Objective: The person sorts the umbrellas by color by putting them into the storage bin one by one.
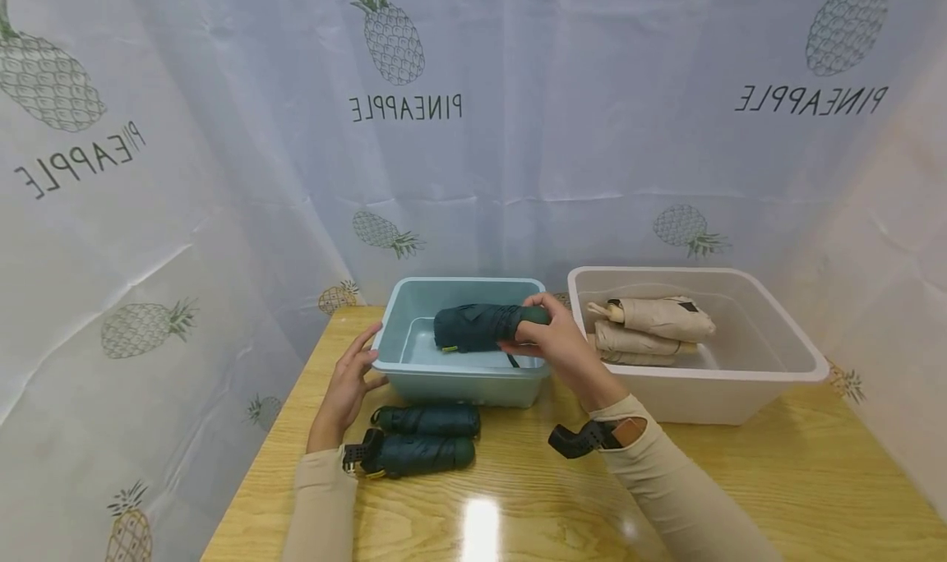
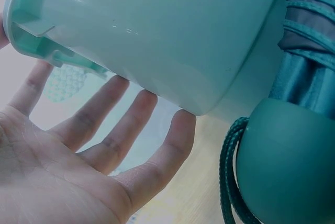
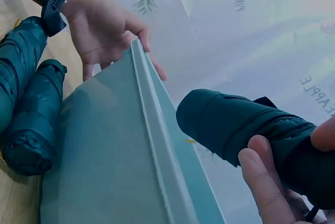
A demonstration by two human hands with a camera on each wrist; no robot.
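In the head view my right hand (image 1: 551, 336) grips a folded dark green umbrella (image 1: 473, 326) by its handle end, over the light blue bin (image 1: 462, 387). The right wrist view shows my fingers (image 3: 264, 182) and thumb around the umbrella, above the bin's rim. My left hand (image 1: 351, 381) touches the bin's left side with spread, fairly straight fingers; in the left wrist view its fingertips (image 2: 183, 124) meet the outer wall. Two more folded dark green umbrellas, an upper one (image 1: 432, 420) and a lower one (image 1: 422, 456), lie on the table just in front of the bin.
A larger white bin (image 1: 762, 376) stands to the right, with several folded beige umbrellas (image 1: 662, 317) piled at its left side. Both bins rest on a wooden table (image 1: 577, 521). A pineapple-print curtain (image 1: 518, 159) hangs behind and at the sides.
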